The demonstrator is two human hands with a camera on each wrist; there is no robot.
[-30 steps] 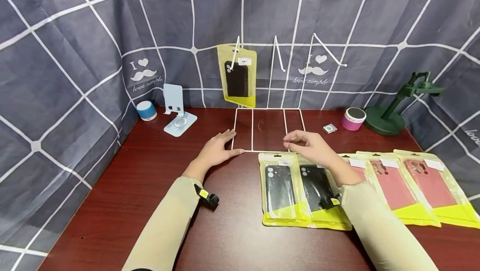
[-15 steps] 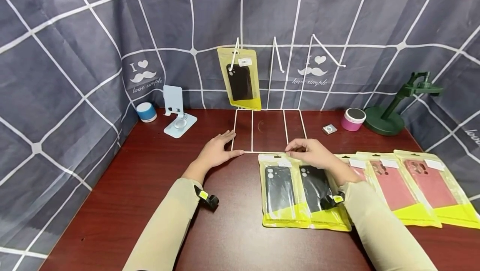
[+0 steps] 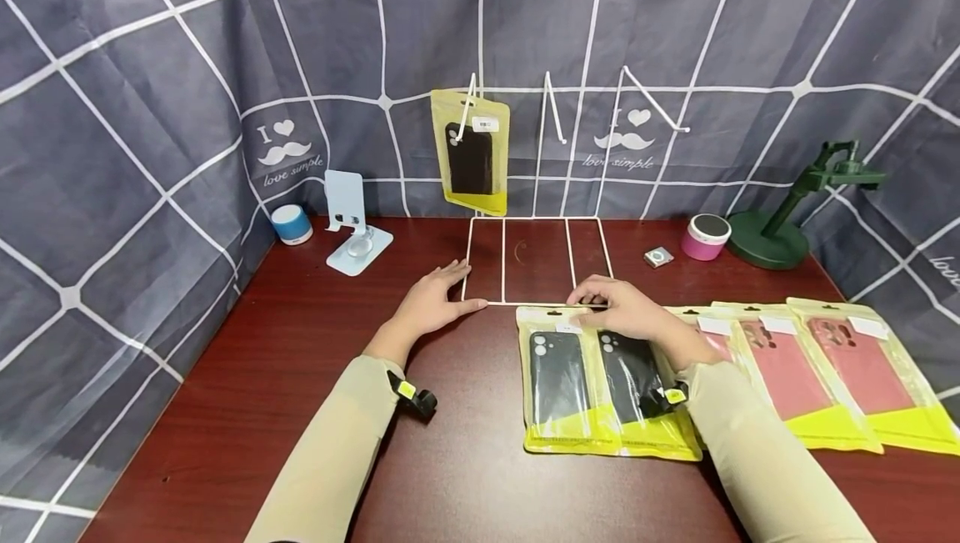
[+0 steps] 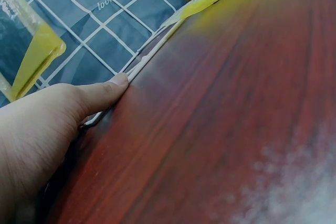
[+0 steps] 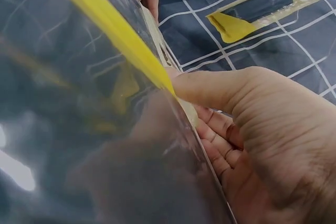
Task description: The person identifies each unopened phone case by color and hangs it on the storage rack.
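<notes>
My left hand (image 3: pixel 431 301) rests at the left front corner of the white wire display rack (image 3: pixel 504 263), fingers fairly straight, thumb (image 4: pixel 118 80) on its front bar. At the top edge of the left black phone case package (image 3: pixel 558 376), my right hand (image 3: pixel 622 307) has its thumb over the edge. Its fingers curl behind that edge in the right wrist view, pinching it. Overlapping this bag is a second black phone case package (image 3: pixel 628 368), partly under the right wrist. Another phone case package (image 3: pixel 471 159) hangs from the rack's left hook.
Pink phone case packages (image 3: pixel 862 368) overlap at the right. Behind stand a green stand (image 3: pixel 772 234), a pink speaker-like cylinder (image 3: pixel 706 238), a small silver square device (image 3: pixel 658 257), a pale blue phone stand (image 3: pixel 352 226) and a blue cylinder (image 3: pixel 292 224). Two rack hooks (image 3: pixel 551 109) bear nothing.
My right hand has lowered slightly from above the rack's front bar onto the package's top edge. The hanging package has swung a little. My left hand stays put.
</notes>
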